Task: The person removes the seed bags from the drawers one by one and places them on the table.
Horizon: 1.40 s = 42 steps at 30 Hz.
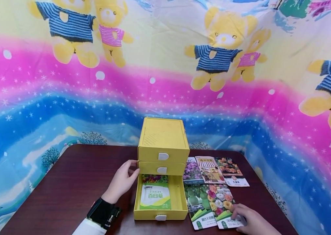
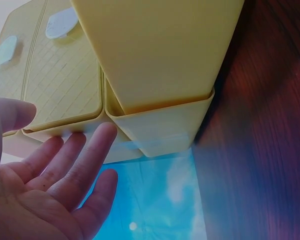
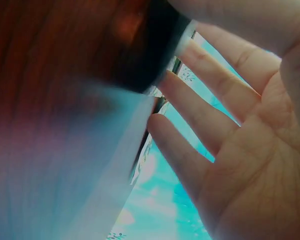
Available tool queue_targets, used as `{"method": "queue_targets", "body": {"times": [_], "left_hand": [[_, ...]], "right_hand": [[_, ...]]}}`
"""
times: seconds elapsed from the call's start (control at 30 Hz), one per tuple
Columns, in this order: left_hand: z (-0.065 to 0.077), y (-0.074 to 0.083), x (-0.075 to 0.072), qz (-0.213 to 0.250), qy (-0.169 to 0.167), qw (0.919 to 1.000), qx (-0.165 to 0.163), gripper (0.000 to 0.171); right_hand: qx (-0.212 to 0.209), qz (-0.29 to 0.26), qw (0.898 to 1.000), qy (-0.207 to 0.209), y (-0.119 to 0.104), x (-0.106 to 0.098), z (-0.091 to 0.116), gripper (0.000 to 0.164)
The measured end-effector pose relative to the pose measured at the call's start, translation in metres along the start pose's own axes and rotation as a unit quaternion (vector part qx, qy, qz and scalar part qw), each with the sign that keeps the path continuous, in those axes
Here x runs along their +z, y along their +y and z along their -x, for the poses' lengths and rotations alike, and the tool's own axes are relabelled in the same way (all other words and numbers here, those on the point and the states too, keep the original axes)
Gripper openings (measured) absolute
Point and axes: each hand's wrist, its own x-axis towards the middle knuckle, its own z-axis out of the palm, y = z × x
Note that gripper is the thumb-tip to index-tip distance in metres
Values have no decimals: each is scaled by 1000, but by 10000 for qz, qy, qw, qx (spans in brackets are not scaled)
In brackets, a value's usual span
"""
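A yellow drawer unit point(image 1: 163, 133) stands on the table with its bottom drawer point(image 1: 178, 195) pulled out. In that drawer lies a green and white zinnia seed packet point(image 1: 155, 195). My left hand point(image 1: 123, 179) is at the unit's left side, fingers loosely extended; the left wrist view has its fingertips against or very near the yellow casing. Over on the right, my right hand point(image 1: 253, 219) pinches the lower right edge of a seed packet with colourful roses point(image 1: 220, 202). The right wrist view is blurred, and the packet is hard to make out there.
Beside the rose packet lies a packet with green round fruits point(image 1: 198, 202). Behind them are a purple-flower packet point(image 1: 193, 171), a packet with a striped awning point(image 1: 210, 169) and an orange-flower packet point(image 1: 232, 171). A bear-print cloth point(image 1: 165, 81) hangs around the dark wooden table point(image 1: 74, 182).
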Motion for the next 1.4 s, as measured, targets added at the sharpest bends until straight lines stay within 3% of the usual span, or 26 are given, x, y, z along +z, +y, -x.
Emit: {"method": "queue_targets", "body": {"times": [0.83,1.1,1.4], "left_hand": [[0,0,0,34,-17,10000,17,35],[1,1,0,38,-16,10000,12,36],[1,1,-1,38,-15,10000,2,36]], "right_hand": [[-5,-51,9999,97,-5,-2,3,19],[-301,67,9986,439,-7,-7,2,22],[-45,819,9920,961,-28,-16,-7,11]]}}
